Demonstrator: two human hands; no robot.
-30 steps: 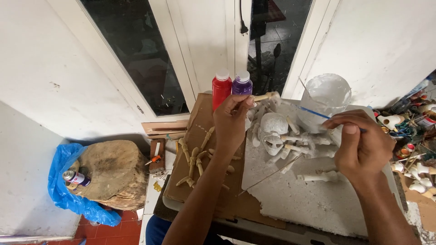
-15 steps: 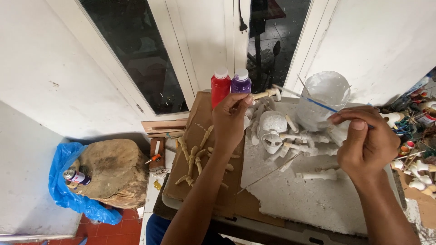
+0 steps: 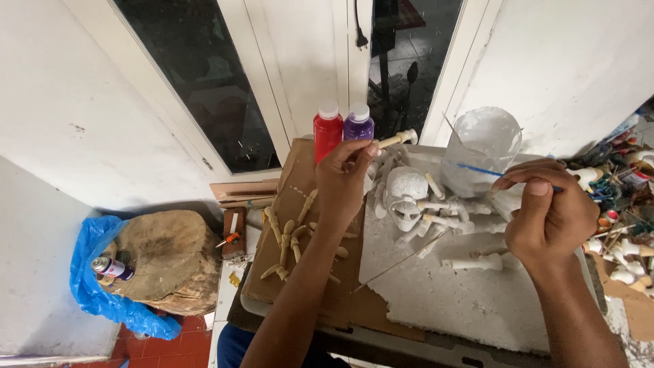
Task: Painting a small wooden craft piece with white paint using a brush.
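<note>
My left hand point(image 3: 346, 178) grips a small wooden figure part point(image 3: 399, 139) by its stick, holding it up in front of the red bottle point(image 3: 327, 133) and purple bottle point(image 3: 357, 123). My right hand point(image 3: 548, 212) pinches a thin blue-handled brush point(image 3: 479, 170), whose tip points left toward the white paint container point(image 3: 481, 148). Between the hands lie several white-painted figure parts and a white skull-like head point(image 3: 405, 192) on a white foam sheet point(image 3: 463, 300).
Unpainted wooden parts point(image 3: 289, 242) lie on brown cardboard point(image 3: 286, 286) at the left of the table. A tree stump point(image 3: 167, 259) wrapped in blue plastic, with a spray can point(image 3: 112, 268), stands on the floor. More painted pieces and clutter point(image 3: 623, 238) crowd the right edge.
My right hand with the brush has drawn slightly back from the paint container. My left hand keeps the wooden part raised in nearly the same place.
</note>
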